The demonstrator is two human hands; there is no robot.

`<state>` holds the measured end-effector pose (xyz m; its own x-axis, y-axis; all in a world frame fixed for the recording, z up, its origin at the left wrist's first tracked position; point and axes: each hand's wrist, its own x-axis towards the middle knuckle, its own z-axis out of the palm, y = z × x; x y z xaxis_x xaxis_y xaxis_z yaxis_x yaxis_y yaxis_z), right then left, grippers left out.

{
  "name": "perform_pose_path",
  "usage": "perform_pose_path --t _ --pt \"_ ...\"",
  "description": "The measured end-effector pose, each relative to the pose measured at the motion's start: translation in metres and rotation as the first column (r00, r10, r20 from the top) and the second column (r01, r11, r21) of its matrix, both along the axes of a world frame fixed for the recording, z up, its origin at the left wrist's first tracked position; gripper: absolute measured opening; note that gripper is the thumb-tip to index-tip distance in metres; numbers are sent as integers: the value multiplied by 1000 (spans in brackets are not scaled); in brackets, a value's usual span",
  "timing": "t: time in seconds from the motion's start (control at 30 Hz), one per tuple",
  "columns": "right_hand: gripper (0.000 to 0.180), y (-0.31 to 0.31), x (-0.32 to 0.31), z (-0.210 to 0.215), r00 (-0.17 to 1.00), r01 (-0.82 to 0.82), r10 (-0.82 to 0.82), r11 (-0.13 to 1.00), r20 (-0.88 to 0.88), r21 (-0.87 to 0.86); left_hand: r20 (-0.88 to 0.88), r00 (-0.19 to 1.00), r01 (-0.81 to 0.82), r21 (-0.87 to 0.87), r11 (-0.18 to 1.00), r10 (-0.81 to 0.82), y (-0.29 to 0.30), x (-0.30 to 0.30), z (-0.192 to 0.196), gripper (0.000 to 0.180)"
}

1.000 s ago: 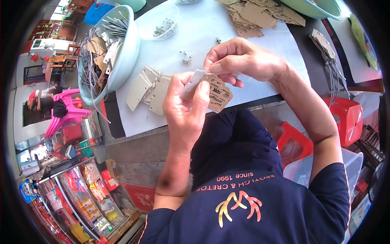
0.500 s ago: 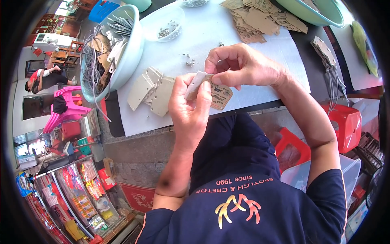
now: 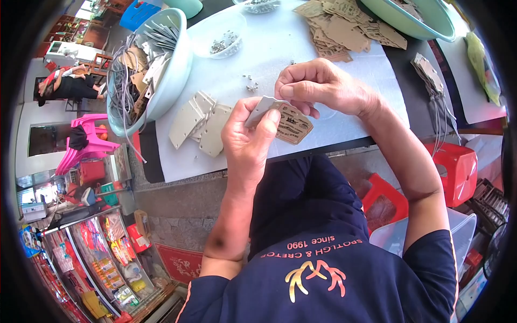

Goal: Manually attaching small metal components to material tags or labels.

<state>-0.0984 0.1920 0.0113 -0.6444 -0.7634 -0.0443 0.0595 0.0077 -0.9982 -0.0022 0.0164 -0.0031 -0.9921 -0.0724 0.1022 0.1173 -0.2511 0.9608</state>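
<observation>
My left hand (image 3: 249,137) grips a brown printed cardboard tag (image 3: 293,126) together with a pale grey plate (image 3: 262,109), thumb on the tag's face. Close by the tag's upper edge, my right hand (image 3: 331,86) has thumb and forefinger pinched together and the other fingers curled. Anything in that pinch is too small or hidden to make out. To the left of my left hand, several pale grey plates (image 3: 212,126) with small holes lie in an overlapping pile. Beyond my hands are a few tiny metal fasteners (image 3: 251,86) on the white sheet (image 3: 269,48).
A light blue basin (image 3: 180,81) of grey cords and plates stands at the left. Farther back are a clear bowl (image 3: 229,24) of fasteners and a heap of brown tags (image 3: 344,32). Corded tags (image 3: 429,72) lie right. A red stool (image 3: 455,169) stands beyond my right arm.
My right fingers have drawn back a little from the tag and pinch beside its upper edge. More of the tag's printed face now shows, still in my left hand.
</observation>
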Motion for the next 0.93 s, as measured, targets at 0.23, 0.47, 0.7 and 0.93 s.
perform_pose_path --t 0.23,0.47,0.7,0.93 --pt "20 3 -3 -1 993 -71 74 997 97 -33 27 997 69 110 992 -73 -4 2 -6 17" --pt "20 1 -2 -5 990 -111 112 994 87 -13 41 990 133 9 991 -133 -1 7 3 14" --pt "23 4 -6 -7 983 -167 165 986 76 27 -89 992 55 -307 950 -87 1 6 2 12" --pt "24 6 -3 -1 992 -128 128 991 7 31 -72 993 64 -300 952 -90 1 5 3 13"
